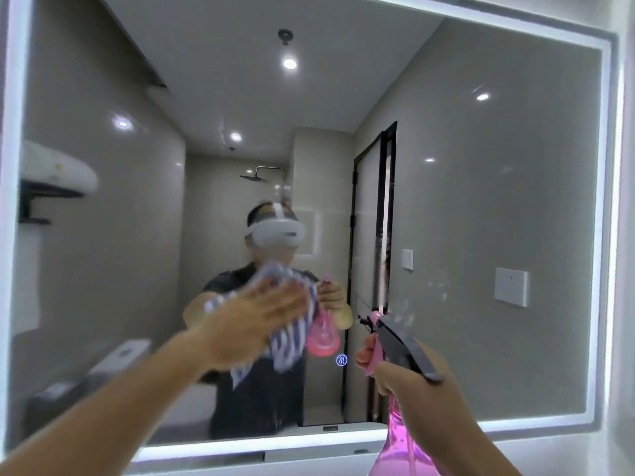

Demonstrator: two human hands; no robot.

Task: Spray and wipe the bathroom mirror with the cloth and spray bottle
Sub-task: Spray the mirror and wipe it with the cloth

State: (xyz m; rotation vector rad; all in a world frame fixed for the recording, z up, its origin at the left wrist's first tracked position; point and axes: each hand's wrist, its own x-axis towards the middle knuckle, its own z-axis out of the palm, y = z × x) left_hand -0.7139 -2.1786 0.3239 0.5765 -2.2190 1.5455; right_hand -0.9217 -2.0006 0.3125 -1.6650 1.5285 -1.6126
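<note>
The mirror fills nearly the whole frame, with a glowing white band running round its edge. It reflects a grey-walled bathroom, ceiling lights, a shower head near the centre and a black-framed door right of centre. It also reflects the person, who wears a dark shirt and a white headset.

The left arm reaches in from the lower left of the frame. The left hand lies flat just left of centre, fingers straight and together, palm pressing the cloth against the glass. The cloth is striped blue and white. It bunches out above the fingertips and hangs below the hand in loose folds; it is blurred.

At the lower right, the right hand is curled round the neck of the spray bottle, with fingers on the pink trigger. The bottle has a clear pink body that runs off the bottom edge and a grey head. Its pink nozzle tip points at the mirror, close to the glass.

Faint wet specks show on the glass to the upper right of the nozzle. A small round blue-lit icon sits on the mirror between the cloth and the bottle.
</note>
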